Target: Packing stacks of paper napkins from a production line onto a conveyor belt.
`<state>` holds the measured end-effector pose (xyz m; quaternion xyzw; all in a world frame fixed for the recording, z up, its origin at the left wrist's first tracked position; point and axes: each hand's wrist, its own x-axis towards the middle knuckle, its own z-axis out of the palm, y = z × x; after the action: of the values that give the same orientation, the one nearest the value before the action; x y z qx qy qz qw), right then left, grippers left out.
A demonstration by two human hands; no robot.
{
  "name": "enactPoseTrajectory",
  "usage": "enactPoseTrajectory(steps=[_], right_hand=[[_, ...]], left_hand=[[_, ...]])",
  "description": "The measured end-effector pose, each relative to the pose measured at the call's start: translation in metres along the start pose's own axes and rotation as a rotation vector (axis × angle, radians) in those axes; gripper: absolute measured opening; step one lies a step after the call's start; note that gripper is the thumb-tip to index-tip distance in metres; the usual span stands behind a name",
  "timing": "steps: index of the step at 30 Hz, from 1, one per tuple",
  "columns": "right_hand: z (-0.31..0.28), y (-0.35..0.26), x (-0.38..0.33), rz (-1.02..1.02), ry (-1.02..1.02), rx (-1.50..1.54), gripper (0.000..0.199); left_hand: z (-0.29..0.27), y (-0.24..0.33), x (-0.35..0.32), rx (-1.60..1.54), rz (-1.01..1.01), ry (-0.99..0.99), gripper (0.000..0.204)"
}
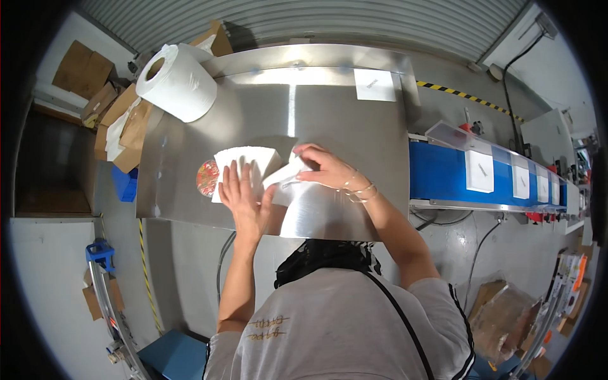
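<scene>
A fanned stack of white paper-like sheets [253, 158] lies on the metal table in front of me. My left hand [242, 197] rests on it with the fingers spread, the thumb reaching toward a white folded piece [290, 171]. My right hand [324, 166] pinches that piece between thumb and fingers, just right of the stack. Part of the piece is hidden behind the fingers, and I cannot tell whether it is a sheet or a packet. To the left, partly covered by the stack, is a round, red patterned thing [206, 178].
A large white paper roll [177, 85] stands at the table's [354, 126] back left. One white square [374, 85] lies at the back right. Right of the table, a blue conveyor belt [437, 168] carries several white squares under a clear cover. Cardboard boxes [130, 126] stand at the left.
</scene>
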<state>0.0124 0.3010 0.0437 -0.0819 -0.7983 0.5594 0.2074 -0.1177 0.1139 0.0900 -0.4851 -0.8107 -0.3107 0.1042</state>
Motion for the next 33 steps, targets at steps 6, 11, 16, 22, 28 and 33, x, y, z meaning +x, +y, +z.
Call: enactPoseTrajectory(steps=[6, 11, 16, 22, 28, 33], right_hand=[[-0.073, 0.048, -0.099, 0.425, 0.569, 0.058, 0.027], [-0.17, 0.059, -0.176, 0.668, 0.863, -0.592, 0.045], [-0.129, 0.018, -0.123, 0.319, 0.665, -0.983, 0.056], [0.01, -0.021, 0.008, 0.173, 0.003, -0.125, 0.051], [0.003, -0.005, -0.004, 0.389, -0.024, 0.138, 0.038], [-0.06, 0.042, -0.093, 0.451, 0.532, 0.16, 0.032]], left_hand=[[-0.003, -0.015, -0.007, 0.059, 0.025, 0.017, 0.031], [0.003, -0.019, -0.007, -0.013, 0.042, 0.115, 0.03], [0.0, -0.014, -0.007, -0.004, 0.019, 0.066, 0.027], [-0.005, -0.013, -0.005, -0.01, 0.061, -0.038, 0.019], [-0.006, -0.026, -0.003, 0.066, -0.005, 0.013, 0.045], [-0.009, -0.027, 0.0, 0.048, 0.004, 0.012, 0.034]])
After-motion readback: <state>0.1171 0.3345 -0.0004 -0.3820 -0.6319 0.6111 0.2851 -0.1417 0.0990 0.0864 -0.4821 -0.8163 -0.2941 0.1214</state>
